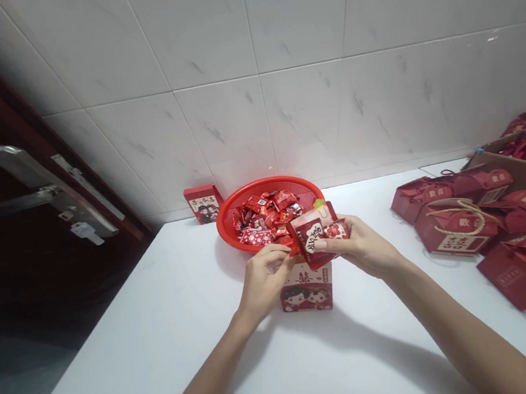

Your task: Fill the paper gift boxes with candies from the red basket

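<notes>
A red and cream box [305, 288] with cartoon figures stands upright on the white table, just in front of the red basket. Above its top, my right hand [364, 245] is closed on several red candy packets [315, 235], thumb across the front. My left hand [267, 280] is at the upper left edge of the box, its fingers pinched around something small and red, too small to name. Behind both hands, the red mesh basket [227, 218] holds many wrapped candies [265, 213]. The inside of the box is hidden.
A small red box [204, 204] leans near the wall, left of the basket. Several red gift boxes [458, 226] with handles sit at the right, before a cardboard carton [495, 157] of red items. A dark door [2, 128] is at the left.
</notes>
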The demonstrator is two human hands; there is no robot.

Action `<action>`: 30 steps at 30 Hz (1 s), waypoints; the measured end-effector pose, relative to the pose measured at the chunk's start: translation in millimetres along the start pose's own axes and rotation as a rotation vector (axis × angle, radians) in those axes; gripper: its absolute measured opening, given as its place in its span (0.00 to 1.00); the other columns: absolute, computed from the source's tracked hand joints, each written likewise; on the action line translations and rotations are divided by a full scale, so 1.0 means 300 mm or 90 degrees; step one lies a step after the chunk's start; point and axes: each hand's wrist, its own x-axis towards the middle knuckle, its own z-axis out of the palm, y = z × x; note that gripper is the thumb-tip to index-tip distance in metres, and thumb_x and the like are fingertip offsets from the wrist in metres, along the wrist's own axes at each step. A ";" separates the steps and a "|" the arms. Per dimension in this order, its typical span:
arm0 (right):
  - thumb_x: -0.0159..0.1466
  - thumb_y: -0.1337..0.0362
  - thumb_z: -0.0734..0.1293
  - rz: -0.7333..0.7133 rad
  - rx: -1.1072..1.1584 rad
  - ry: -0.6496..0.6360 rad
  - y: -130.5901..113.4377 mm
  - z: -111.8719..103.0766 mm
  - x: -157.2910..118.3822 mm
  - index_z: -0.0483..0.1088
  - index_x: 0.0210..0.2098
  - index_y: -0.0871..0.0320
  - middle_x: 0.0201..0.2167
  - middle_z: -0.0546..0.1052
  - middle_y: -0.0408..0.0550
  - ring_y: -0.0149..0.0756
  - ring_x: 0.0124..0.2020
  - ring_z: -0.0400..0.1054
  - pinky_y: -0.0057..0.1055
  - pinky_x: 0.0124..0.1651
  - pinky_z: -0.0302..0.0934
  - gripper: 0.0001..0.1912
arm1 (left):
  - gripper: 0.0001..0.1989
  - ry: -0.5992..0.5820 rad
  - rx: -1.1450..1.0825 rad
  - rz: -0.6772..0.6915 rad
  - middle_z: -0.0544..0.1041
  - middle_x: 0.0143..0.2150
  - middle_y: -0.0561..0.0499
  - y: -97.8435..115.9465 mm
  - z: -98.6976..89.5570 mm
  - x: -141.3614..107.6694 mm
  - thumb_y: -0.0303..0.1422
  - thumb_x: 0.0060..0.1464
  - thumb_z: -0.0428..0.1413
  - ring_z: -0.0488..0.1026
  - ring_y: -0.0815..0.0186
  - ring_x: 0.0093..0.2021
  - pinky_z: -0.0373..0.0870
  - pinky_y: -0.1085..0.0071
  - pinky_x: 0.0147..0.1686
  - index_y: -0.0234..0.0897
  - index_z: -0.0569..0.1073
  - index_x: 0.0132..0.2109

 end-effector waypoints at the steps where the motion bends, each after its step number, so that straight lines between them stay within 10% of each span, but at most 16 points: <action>1: 0.54 0.62 0.78 -0.002 -0.008 -0.001 0.002 0.000 0.000 0.76 0.41 0.61 0.35 0.81 0.49 0.36 0.35 0.75 0.35 0.41 0.72 0.17 | 0.09 -0.007 -0.015 -0.009 0.81 0.41 0.45 0.006 0.000 0.004 0.39 0.53 0.62 0.76 0.56 0.43 0.71 0.64 0.44 0.40 0.83 0.33; 13: 0.62 0.63 0.70 -0.120 -0.406 -0.030 -0.002 0.052 0.012 0.77 0.40 0.57 0.39 0.81 0.47 0.41 0.40 0.73 0.34 0.43 0.65 0.08 | 0.27 -0.182 -0.084 -0.079 0.76 0.57 0.43 0.046 -0.045 -0.007 0.28 0.45 0.64 0.71 0.48 0.57 0.66 0.53 0.58 0.38 0.76 0.55; 30: 0.58 0.68 0.70 -0.047 -0.668 -0.162 -0.033 0.054 0.026 0.75 0.54 0.51 0.35 0.82 0.43 0.32 0.26 0.67 0.27 0.31 0.57 0.24 | 0.22 -0.219 -0.076 -0.087 0.77 0.54 0.44 0.040 -0.053 -0.018 0.31 0.48 0.65 0.71 0.50 0.57 0.65 0.57 0.57 0.39 0.76 0.52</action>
